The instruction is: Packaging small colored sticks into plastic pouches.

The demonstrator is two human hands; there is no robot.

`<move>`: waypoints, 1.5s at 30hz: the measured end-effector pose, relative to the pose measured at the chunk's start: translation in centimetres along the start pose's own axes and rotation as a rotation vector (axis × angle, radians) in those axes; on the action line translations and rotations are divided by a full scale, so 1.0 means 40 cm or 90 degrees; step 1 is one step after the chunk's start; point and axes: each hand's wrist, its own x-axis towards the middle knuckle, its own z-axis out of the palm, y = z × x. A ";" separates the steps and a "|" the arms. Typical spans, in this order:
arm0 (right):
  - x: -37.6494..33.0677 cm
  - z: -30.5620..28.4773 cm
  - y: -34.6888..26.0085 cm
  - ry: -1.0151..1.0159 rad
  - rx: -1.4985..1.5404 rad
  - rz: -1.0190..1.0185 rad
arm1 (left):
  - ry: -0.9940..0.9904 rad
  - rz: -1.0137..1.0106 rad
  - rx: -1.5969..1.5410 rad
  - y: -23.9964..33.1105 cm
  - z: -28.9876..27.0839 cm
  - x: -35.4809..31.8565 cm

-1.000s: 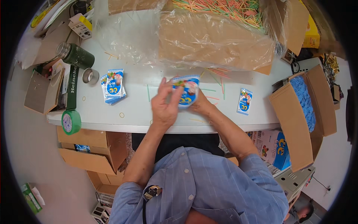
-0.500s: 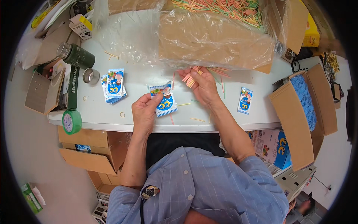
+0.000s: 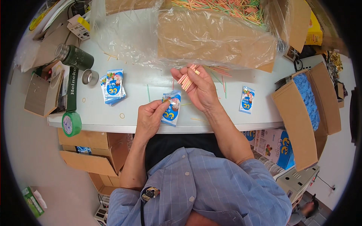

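Between thumb and fingers, my left hand (image 3: 148, 119) pinches a small blue and white packet (image 3: 172, 114) near the table's front edge. My right hand (image 3: 205, 90) is closed around a small bundle of thin pink and yellow sticks (image 3: 187, 80), just beyond the packet and to its right. The sticks and packet are apart. A pile of similar packets (image 3: 114, 84) lies to the left, and a single packet (image 3: 247, 100) lies flat to the right. Behind my hands, a plastic-lined cardboard box (image 3: 215, 41) holds many loose coloured sticks (image 3: 241, 12).
A few loose sticks (image 3: 148, 93) lie about the white table (image 3: 132, 101). At left are a dark green flask (image 3: 80, 59), a metal cup (image 3: 90, 77) and a green tape roll (image 3: 71, 124). An open carton with blue contents (image 3: 307, 96) is at right.
My left hand has moved a little right and nearer to me, and the packet in it has tilted. My right hand has shifted slightly left, still holding the sticks.
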 end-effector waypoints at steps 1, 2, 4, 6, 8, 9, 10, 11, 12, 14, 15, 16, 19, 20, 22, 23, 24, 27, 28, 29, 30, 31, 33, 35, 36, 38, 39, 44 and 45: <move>0.000 0.004 0.001 -0.007 -0.004 -0.008 | -0.032 -0.017 -0.007 0.004 0.004 -0.002; -0.001 0.011 0.000 -0.006 -0.005 -0.008 | -0.064 -0.034 -0.013 0.007 0.006 -0.003; -0.003 0.021 -0.003 -0.024 -0.004 -0.011 | -0.079 -0.035 -0.005 0.011 0.010 -0.004; -0.006 0.020 -0.001 -0.041 -0.020 -0.017 | -0.091 -0.037 0.004 0.016 0.011 -0.005; -0.011 0.021 0.001 -0.058 -0.036 -0.023 | -0.102 -0.032 0.006 0.021 0.012 -0.004; -0.016 0.026 0.000 -0.060 -0.048 -0.022 | -0.102 -0.033 0.005 0.020 0.012 -0.003; -0.020 0.028 0.001 -0.062 -0.061 -0.020 | -0.109 -0.032 -0.004 0.019 0.012 -0.002; -0.023 0.028 0.002 -0.062 -0.061 -0.020 | -0.118 -0.032 -0.013 0.018 0.012 -0.001; -0.025 0.028 0.003 -0.061 -0.081 -0.017 | -0.118 -0.032 -0.013 0.015 0.013 0.000; -0.030 0.027 0.003 -0.061 -0.102 -0.013 | -0.120 -0.035 -0.007 0.010 0.015 0.001; -0.032 0.027 0.003 -0.065 -0.114 -0.015 | -0.120 -0.035 -0.007 0.011 0.016 0.001; -0.034 0.027 0.003 -0.070 -0.126 -0.016 | -0.122 -0.037 -0.022 0.012 0.018 0.000; -0.039 0.016 0.008 -0.096 -0.158 -0.027 | -0.123 -0.041 -0.045 0.012 0.020 0.002; -0.041 0.013 0.008 -0.096 -0.158 -0.027 | -0.122 -0.043 -0.052 0.012 0.020 0.002; -0.045 0.008 0.008 -0.109 -0.179 -0.023 | -0.117 -0.045 -0.058 0.017 0.024 0.002; -0.046 0.007 0.009 -0.110 -0.179 -0.023 | -0.112 -0.048 -0.064 0.020 0.026 0.001; -0.047 0.007 0.011 -0.102 -0.190 -0.031 | -0.112 -0.047 -0.064 0.016 0.026 0.001; -0.052 0.018 0.008 -0.088 -0.228 -0.046 | -0.101 -0.046 -0.073 0.004 0.028 0.002; -0.053 0.021 0.007 -0.082 -0.254 -0.053 | -0.101 -0.050 -0.077 0.004 0.029 0.002; -0.053 0.018 0.006 -0.082 -0.254 -0.054 | -0.100 -0.053 -0.080 0.004 0.030 0.001; -0.053 0.012 0.008 -0.085 -0.249 -0.046 | -0.101 -0.052 -0.080 0.002 0.032 0.002; -0.053 0.006 0.009 -0.088 -0.243 -0.037 | -0.092 -0.045 -0.075 -0.003 0.033 0.003; -0.052 -0.004 0.015 -0.084 -0.242 -0.035 | -0.083 -0.037 -0.070 -0.005 0.035 0.004; -0.052 -0.006 0.017 -0.079 -0.241 -0.033 | -0.078 -0.040 -0.079 -0.004 0.038 0.004; -0.053 -0.002 0.016 -0.068 -0.231 -0.032 | -0.077 -0.040 -0.079 -0.006 0.038 0.005; -0.054 -0.001 0.016 -0.057 -0.221 -0.031 | -0.077 -0.041 -0.079 -0.010 0.036 0.006; -0.054 -0.002 0.016 -0.065 -0.228 -0.032 | -0.077 -0.041 -0.079 -0.010 0.036 0.005; -0.057 -0.005 0.012 -0.068 -0.254 -0.003 | -0.070 -0.042 -0.107 -0.014 0.044 0.006; -0.053 -0.014 0.014 -0.085 -0.286 -0.010 | -0.071 -0.042 -0.107 -0.011 0.048 0.006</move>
